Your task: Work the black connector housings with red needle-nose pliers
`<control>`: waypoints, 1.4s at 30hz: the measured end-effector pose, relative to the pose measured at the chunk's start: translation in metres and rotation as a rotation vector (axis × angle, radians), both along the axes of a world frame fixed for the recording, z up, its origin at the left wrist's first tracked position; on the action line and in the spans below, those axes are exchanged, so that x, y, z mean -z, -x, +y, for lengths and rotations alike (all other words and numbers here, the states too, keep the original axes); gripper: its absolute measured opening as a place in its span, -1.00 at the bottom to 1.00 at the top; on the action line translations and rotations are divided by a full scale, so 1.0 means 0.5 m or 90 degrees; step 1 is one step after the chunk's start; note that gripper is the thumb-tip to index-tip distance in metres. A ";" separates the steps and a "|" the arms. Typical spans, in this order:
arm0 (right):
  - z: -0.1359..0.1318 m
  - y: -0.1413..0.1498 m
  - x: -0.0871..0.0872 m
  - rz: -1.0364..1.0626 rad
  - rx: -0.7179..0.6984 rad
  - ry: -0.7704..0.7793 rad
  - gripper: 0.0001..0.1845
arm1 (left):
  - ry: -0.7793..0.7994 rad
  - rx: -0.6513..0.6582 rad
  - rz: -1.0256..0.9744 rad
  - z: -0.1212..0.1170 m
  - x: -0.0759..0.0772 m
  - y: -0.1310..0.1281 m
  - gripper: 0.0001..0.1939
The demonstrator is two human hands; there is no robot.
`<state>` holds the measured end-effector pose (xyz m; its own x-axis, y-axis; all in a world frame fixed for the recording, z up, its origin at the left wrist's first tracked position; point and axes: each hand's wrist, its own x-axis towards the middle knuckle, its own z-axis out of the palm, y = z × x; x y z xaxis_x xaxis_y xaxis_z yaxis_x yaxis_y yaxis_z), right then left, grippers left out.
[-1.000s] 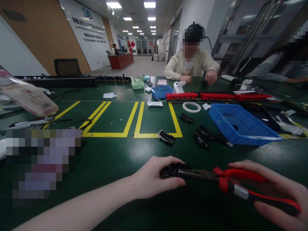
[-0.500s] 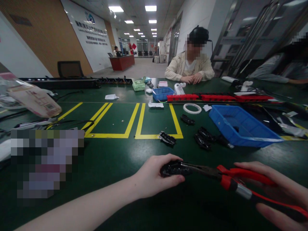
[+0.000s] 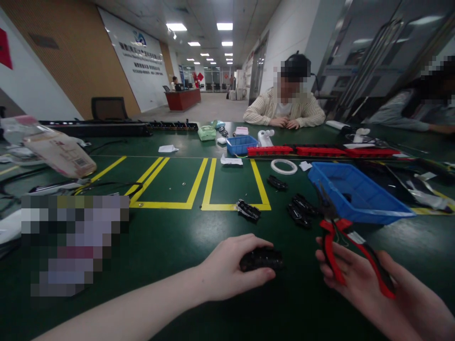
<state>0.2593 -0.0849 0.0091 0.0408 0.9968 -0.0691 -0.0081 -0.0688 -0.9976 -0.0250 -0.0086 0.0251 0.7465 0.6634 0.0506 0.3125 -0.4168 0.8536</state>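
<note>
My left hand (image 3: 232, 270) grips a small black plastic part (image 3: 262, 259) low over the green table, thumb on the near side and fingers on the far side. To the right, my right hand (image 3: 366, 279) holds long-nose pliers (image 3: 334, 227) with red and black handles, their nose pointing up and away beside a blue bin. The pliers are apart from the part, and their handles are spread. Beyond my left hand lies another black part (image 3: 248, 210) with a whitish edge. Several similar black parts (image 3: 301, 209) lie near the bin.
The blue bin (image 3: 369, 215) stands at the right, with a roll of white tape (image 3: 284, 166) left of it. Red strips (image 3: 320, 151) and a small blue bin (image 3: 241, 144) lie farther back. A co-worker (image 3: 284, 109) sits across the table. A bottle (image 3: 59, 149) lies at the left.
My right hand has drawn the pliers away from the black part and turned their nose upward. My left hand keeps its hold on the part, nearly in place.
</note>
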 end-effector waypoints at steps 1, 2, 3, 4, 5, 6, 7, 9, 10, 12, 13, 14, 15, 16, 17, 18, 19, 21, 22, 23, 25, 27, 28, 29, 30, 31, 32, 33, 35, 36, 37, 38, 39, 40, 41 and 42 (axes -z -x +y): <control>-0.004 -0.004 0.008 0.081 -0.028 0.056 -0.44 | 0.017 -0.003 0.002 -0.001 -0.001 0.001 -0.53; -0.006 -0.008 0.017 0.147 -0.058 0.102 -0.44 | 0.035 -0.005 0.006 -0.001 -0.001 0.001 -0.50; -0.006 -0.008 0.027 0.185 -0.080 0.123 -0.42 | 0.053 -0.005 0.009 -0.001 -0.001 0.001 -0.48; -0.005 -0.006 0.036 0.189 -0.089 0.113 -0.38 | 0.067 -0.003 0.011 -0.002 -0.001 0.002 -0.48; -0.003 0.000 0.042 0.182 -0.097 0.091 -0.35 | 0.075 0.001 0.008 -0.002 0.000 0.002 -0.50; 0.000 0.009 0.046 0.168 -0.062 0.057 -0.42 | 0.075 0.007 0.002 -0.001 0.000 0.001 -0.53; 0.002 0.020 0.045 0.141 -0.038 0.036 -0.59 | 0.070 0.013 -0.005 -0.001 0.001 0.001 -0.57; 0.002 0.041 0.031 0.040 0.026 -0.014 -0.66 | 0.055 0.020 -0.024 0.000 0.003 0.000 -0.62; 0.000 0.049 0.020 -0.014 0.041 -0.057 -0.66 | 0.050 0.020 -0.036 0.000 0.004 0.000 -0.63; -0.004 0.056 -0.006 -0.119 0.047 -0.124 -0.67 | 0.055 0.018 -0.054 0.001 0.004 -0.001 -0.63; -0.003 0.055 -0.018 -0.180 0.051 -0.135 -0.74 | 0.063 0.015 -0.060 0.001 0.004 -0.001 -0.63; -0.001 0.052 -0.026 -0.222 0.047 -0.149 -0.76 | 0.072 0.012 -0.062 0.001 0.003 0.000 -0.62; 0.003 0.048 -0.031 -0.244 0.064 -0.167 -0.76 | 0.077 0.010 -0.063 0.001 0.003 0.000 -0.61; 0.009 0.044 -0.033 -0.254 0.083 -0.177 -0.76 | 0.078 0.009 -0.063 0.000 0.003 0.000 -0.61; 0.016 0.041 -0.031 -0.265 0.100 -0.182 -0.78 | 0.078 0.008 -0.064 0.000 0.003 0.001 -0.61; 0.022 0.039 -0.028 -0.278 0.121 -0.188 -0.78 | 0.077 0.008 -0.064 0.000 0.003 0.001 -0.61; 0.027 0.039 -0.023 -0.298 0.134 -0.196 -0.77 | 0.078 0.009 -0.064 -0.001 0.003 0.001 -0.62; 0.033 0.042 -0.013 -0.345 0.131 -0.220 -0.75 | 0.086 0.011 -0.061 -0.001 0.004 0.001 -0.64; 0.032 0.046 -0.009 -0.368 0.107 -0.235 -0.76 | 0.090 0.013 -0.059 -0.001 0.004 0.001 -0.64; 0.030 0.050 -0.006 -0.387 0.075 -0.247 -0.77 | 0.091 0.013 -0.059 -0.001 0.005 0.001 -0.64; 0.023 0.060 0.000 -0.406 0.017 -0.253 -0.76 | 0.088 0.009 -0.060 0.000 0.005 0.001 -0.65; 0.016 0.070 0.006 -0.417 0.008 -0.243 -0.70 | 0.083 0.003 -0.065 0.001 0.005 0.002 -0.66; 0.013 0.074 0.010 -0.424 0.011 -0.237 -0.68 | 0.081 0.000 -0.067 0.001 0.005 0.002 -0.66; 0.011 0.077 0.013 -0.435 0.006 -0.233 -0.68 | 0.078 -0.002 -0.071 0.001 0.006 0.003 -0.67; 0.010 0.078 0.017 -0.451 -0.011 -0.234 -0.70 | 0.076 -0.001 -0.074 0.001 0.007 0.003 -0.67; 0.009 0.078 0.020 -0.469 -0.036 -0.240 -0.72 | 0.074 -0.002 -0.076 0.001 0.009 0.003 -0.66; 0.010 0.076 0.022 -0.486 -0.067 -0.254 -0.74 | 0.072 -0.001 -0.077 0.001 0.011 0.002 -0.64; 0.011 0.074 0.023 -0.501 -0.096 -0.277 -0.76 | 0.070 0.001 -0.080 0.002 0.013 0.002 -0.61; 0.019 0.068 0.024 -0.520 -0.125 -0.340 -0.76 | 0.070 0.008 -0.084 0.003 0.015 0.000 -0.56; 0.027 0.066 0.023 -0.530 -0.133 -0.382 -0.77 | 0.068 0.010 -0.089 0.003 0.017 -0.002 -0.55; 0.037 0.066 0.022 -0.543 -0.137 -0.429 -0.78 | 0.066 0.012 -0.096 0.003 0.017 -0.003 -0.54; 0.049 0.067 0.020 -0.567 -0.147 -0.481 -0.78 | 0.066 0.015 -0.104 0.004 0.018 -0.003 -0.53; 0.064 0.069 0.019 -0.600 -0.165 -0.537 -0.78 | 0.067 0.018 -0.109 0.004 0.018 -0.004 -0.52; 0.080 0.072 0.017 -0.638 -0.165 -0.590 -0.79 | 0.071 0.023 -0.111 0.003 0.018 -0.004 -0.52; 0.096 0.077 0.016 -0.670 -0.152 -0.643 -0.81 | 0.074 0.029 -0.109 0.003 0.017 -0.004 -0.53; 0.112 0.082 0.015 -0.677 -0.148 -0.663 -0.84 | 0.077 0.035 -0.101 0.002 0.016 -0.004 -0.55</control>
